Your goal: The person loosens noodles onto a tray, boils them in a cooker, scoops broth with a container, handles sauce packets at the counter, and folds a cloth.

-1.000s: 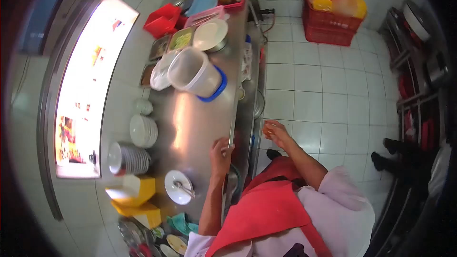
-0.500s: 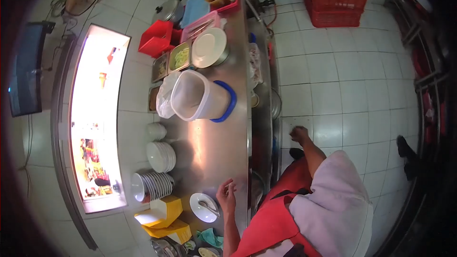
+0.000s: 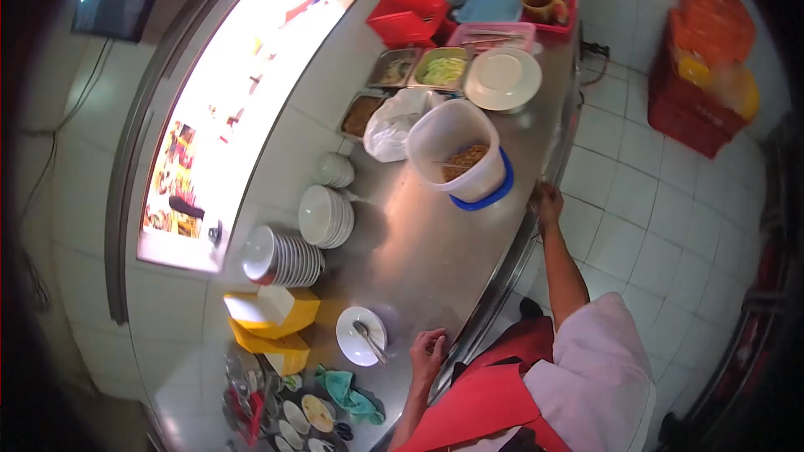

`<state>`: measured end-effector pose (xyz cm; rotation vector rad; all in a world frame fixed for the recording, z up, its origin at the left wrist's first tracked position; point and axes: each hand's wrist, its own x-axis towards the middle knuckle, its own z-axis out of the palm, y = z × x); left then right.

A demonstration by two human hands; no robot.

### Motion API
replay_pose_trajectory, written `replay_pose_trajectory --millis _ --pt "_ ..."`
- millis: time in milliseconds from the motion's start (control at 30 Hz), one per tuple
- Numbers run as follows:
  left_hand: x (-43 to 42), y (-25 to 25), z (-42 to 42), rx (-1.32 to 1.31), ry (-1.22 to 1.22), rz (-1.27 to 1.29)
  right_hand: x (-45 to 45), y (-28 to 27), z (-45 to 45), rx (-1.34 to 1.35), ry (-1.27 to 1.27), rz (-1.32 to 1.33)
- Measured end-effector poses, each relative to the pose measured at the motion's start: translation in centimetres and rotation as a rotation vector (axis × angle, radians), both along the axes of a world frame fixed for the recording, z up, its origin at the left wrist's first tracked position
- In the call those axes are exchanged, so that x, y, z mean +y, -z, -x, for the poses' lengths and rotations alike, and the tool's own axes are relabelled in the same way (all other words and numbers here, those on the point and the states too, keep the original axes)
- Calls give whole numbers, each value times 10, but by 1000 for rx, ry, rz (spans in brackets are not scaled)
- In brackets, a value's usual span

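Note:
My left hand (image 3: 429, 351) rests by the near edge of the steel counter, its fingers loosely bent and apart, holding nothing. A white bowl (image 3: 352, 346) with a spoon (image 3: 367, 340) in it is close to that hand. Farther along, my right hand (image 3: 546, 203) is at the counter's edge with its fingers curled in; I see nothing in it. Nearest to it stands a clear plastic tub (image 3: 431, 142) with brown food (image 3: 465, 162) at the bottom. Its blue lid (image 3: 496, 194) lies under or against the tub's base.
Beyond the tub are a plastic bag (image 3: 392, 127), food trays (image 3: 441, 69), white plates (image 3: 502, 78) and a red bin (image 3: 409, 17). Stacked bowls (image 3: 289, 258), yellow boxes (image 3: 272, 318) and a green cloth (image 3: 347, 395) line the counter's left. A red crate (image 3: 695, 109) stands on the floor.
The view has turned and shifted, and the tub's brown contents now show. My right hand has come up to the counter's edge. My left hand has lowered to the edge, its fingers more bent.

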<state>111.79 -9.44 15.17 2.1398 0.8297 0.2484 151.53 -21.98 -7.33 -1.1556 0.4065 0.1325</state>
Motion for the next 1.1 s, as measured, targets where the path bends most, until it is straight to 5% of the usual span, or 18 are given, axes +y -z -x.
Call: replay_pose_trajectory --millis 33,67,100,167,200,233,300,333,467,533,667,733,833,900,1100 --pt "-2 3 -1 -14 -33 7 -6 47 11 25 -134 -38" --pt "-2 6 -3 -38 -27 -59 -18 -31 51 158 -59 -90" --pt "-2 9 -4 -62 -18 -126 -35 24 69 221 -130 -122" --pt "-5 9 -9 -64 -62 -191 -75 56 117 -219 -582 1100" --pt "-7 10 -11 -50 -76 -261 -89 40 133 -97 -872 1448" --pt "-10 13 -12 -61 -85 -253 -106 47 151 29 -895 1460" --pt "-13 19 -12 -66 -140 -292 -157 120 169 -314 -1354 1889" --pt "-13 22 -12 -73 -139 -285 -164 120 161 -311 -1349 1899" --pt "-12 32 -11 -94 -109 -419 -192 91 109 328 140 -141" --pt "-12 32 -13 -96 -109 -413 -171 -7 62 320 199 -354" --pt "-12 31 -13 -141 -109 -439 -101 -161 -3 -3 -23 -161" --pt "-14 29 -11 -140 -114 -441 -69 -193 -32 -90 -192 -124" --pt "-16 24 -13 -107 -129 -424 -24 -201 -71 -271 -357 -40" --pt "-16 22 -13 -129 -128 -433 -3 -204 -83 -332 -460 288" --pt "-15 26 -11 -174 -128 -433 11 -180 -54 -284 -149 82"
